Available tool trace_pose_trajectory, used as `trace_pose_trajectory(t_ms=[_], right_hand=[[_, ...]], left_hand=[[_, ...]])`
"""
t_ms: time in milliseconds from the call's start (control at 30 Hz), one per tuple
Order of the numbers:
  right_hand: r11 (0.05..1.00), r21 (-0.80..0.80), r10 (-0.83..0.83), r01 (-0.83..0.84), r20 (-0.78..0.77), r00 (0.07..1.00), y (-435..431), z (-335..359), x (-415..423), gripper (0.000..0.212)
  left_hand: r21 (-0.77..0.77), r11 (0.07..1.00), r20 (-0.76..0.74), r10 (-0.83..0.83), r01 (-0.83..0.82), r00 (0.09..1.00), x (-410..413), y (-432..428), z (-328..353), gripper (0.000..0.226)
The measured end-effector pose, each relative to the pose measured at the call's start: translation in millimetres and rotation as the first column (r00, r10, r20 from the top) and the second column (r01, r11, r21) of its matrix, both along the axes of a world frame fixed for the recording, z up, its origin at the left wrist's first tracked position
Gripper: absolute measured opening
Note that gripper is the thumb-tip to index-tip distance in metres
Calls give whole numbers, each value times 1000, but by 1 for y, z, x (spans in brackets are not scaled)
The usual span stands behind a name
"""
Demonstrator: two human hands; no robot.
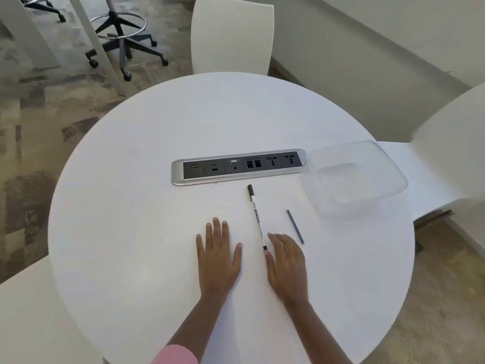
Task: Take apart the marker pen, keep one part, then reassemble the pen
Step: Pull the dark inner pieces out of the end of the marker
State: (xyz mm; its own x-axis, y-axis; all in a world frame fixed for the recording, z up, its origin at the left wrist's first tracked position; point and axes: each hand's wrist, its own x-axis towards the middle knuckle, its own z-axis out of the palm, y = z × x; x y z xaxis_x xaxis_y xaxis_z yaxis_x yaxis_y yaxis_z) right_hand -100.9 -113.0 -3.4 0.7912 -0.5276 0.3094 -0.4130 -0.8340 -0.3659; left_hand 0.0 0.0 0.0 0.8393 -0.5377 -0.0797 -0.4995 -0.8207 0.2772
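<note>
— White and round, the surface fills most of the view, yes? What stands around it?

— Yes. White chairs stand at its far side and at its right side. Further back, on the patterned carpet, I see a black stool on castors. A socket strip with a silver frame and a dark panel is built into the surface.

— And where is the marker pen?

— The marker pen lies flat on the surface, just in front of the socket strip, and points nearly straight away from the person. Its black cap is towards the strip. Its near end, with a small black plug, lies beside the thumb of the right hand. Whether the thumb touches it I cannot tell, because the hand is a little blurred.

— Does some part lie apart from it?

— A thin dark grey rod lies to the right of the pen, not touching it, near the fingertips of the right hand. Further right a clear plastic container stands at the edge of the surface, just beside the end of the socket strip.

— How is the grip of each hand?

— The left hand lies flat on the surface, left of the pen, with straight, spread fingers; its grip is open and holds nothing. The right hand also has straight fingers and an open grip, between the pen and the rod. A pink sleeve shows on the left arm.
</note>
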Motion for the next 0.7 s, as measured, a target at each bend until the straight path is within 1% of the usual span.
trace_pose_trajectory(t_ms=[33,67,167,200,333,433,567,633,700], right_hand=[[1000,-8,-18,18,8,1000,6,0,2,43],[998,4,-56,56,-10,998,10,5,6,42],[988,22,-154,155,-51,987,18,6,10,37],[984,38,-172,175,-65,983,18,9,10,35],[967,124,-217,224,-68,974,15,17,14,28],[954,186,-227,235,-59,972,11,18,16,15],[911,328,-239,249,-72,968,4,23,14,5],[856,453,-233,248,-90,968,-3,28,12,1],[773,585,-226,244,-106,968,-10,33,10,4]], left_hand=[[-18,1000,-1,10,-10,1000,0,1,-1,69],[1,1000,-32,16,-16,999,1,1,4,69],[19,1000,-19,15,-14,1000,0,2,3,69],[29,1000,-35,3,-2,999,0,2,4,69],[38,999,-27,-9,10,1000,0,1,3,69],[26,1000,-23,-8,9,1000,0,1,3,70],[20,1000,-13,-6,6,1000,0,3,2,69],[24,1000,-46,-2,3,999,-1,3,4,69],[20,1000,-71,0,1,997,0,3,4,69]])
